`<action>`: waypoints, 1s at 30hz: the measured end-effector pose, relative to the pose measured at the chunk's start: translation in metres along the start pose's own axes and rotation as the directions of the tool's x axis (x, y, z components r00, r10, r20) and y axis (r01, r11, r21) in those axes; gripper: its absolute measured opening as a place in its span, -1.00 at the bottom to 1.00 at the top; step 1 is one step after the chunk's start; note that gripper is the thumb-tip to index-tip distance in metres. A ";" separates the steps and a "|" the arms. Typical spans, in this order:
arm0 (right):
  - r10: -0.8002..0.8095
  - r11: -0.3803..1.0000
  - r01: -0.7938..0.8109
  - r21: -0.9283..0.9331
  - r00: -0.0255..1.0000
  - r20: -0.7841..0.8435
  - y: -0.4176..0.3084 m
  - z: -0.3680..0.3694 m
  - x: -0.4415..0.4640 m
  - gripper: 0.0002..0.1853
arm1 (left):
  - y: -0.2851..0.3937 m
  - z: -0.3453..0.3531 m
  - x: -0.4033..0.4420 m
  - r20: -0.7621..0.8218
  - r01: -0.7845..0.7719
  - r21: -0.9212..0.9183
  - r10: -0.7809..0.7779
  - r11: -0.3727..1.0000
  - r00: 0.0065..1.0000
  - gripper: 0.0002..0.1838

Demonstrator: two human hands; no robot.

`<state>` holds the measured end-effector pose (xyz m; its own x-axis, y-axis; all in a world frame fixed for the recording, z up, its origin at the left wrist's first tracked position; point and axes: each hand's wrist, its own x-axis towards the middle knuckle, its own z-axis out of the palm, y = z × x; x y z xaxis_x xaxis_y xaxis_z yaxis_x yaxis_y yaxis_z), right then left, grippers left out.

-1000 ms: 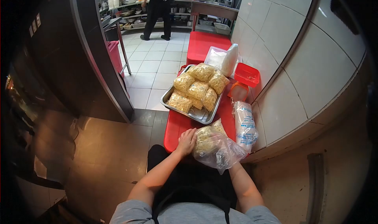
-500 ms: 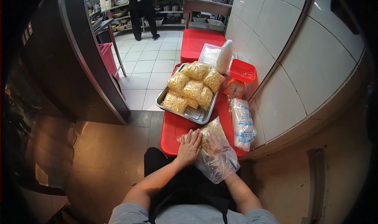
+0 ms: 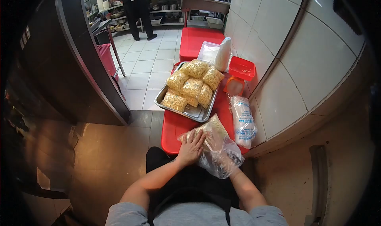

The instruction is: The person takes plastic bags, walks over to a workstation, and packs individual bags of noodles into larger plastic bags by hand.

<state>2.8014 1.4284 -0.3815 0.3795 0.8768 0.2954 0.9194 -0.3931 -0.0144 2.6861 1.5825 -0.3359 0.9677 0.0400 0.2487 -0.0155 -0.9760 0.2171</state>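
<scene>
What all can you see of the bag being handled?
Clear, thin-looking plastic, the bag holds pale yellow shreds at its far end; the near end is loose, crumpled film. It lies on the red surface, nearer than the tray. The left hand rests flat on it; the right hand shows through the film.

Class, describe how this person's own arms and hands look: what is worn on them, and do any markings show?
Short grey sleeves leave both forearms bare. The left hand wears no glove or watch, and no markings can be made out. The right hand shows only through clear plastic, so its finer details cannot be told.
</scene>
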 end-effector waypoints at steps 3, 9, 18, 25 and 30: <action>-0.008 0.991 -0.001 0.135 0.998 0.064 -0.025 -0.065 -0.009 -0.45 | 0.001 0.004 0.001 0.020 0.012 -0.041 -0.012 0.999 1.000 -0.35; 0.135 0.837 -0.071 0.543 0.988 -0.080 -0.029 -0.064 0.012 -0.51 | -0.012 -0.032 0.041 0.153 0.034 -0.030 -0.029 0.999 0.988 -0.46; 0.356 0.800 -0.197 0.568 0.916 -0.184 -0.024 0.000 -0.040 -0.44 | 0.015 0.009 0.040 0.003 -0.139 -0.028 0.139 0.990 0.990 -0.38; 0.323 0.815 -0.278 0.508 0.947 0.001 0.010 0.019 -0.011 -0.46 | 0.013 0.014 0.047 0.002 -0.102 0.033 0.102 0.994 0.995 -0.36; 0.506 0.587 -0.305 0.750 0.861 -0.047 0.057 -0.039 -0.032 -0.67 | 0.013 0.010 0.044 0.027 -0.118 0.011 0.118 0.993 0.993 -0.35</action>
<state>2.8376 1.3666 -0.3542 0.7874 0.5430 0.2917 0.5020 -0.2904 -0.8146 2.7310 1.5694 -0.3314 0.9657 -0.0814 0.2467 -0.1273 -0.9761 0.1760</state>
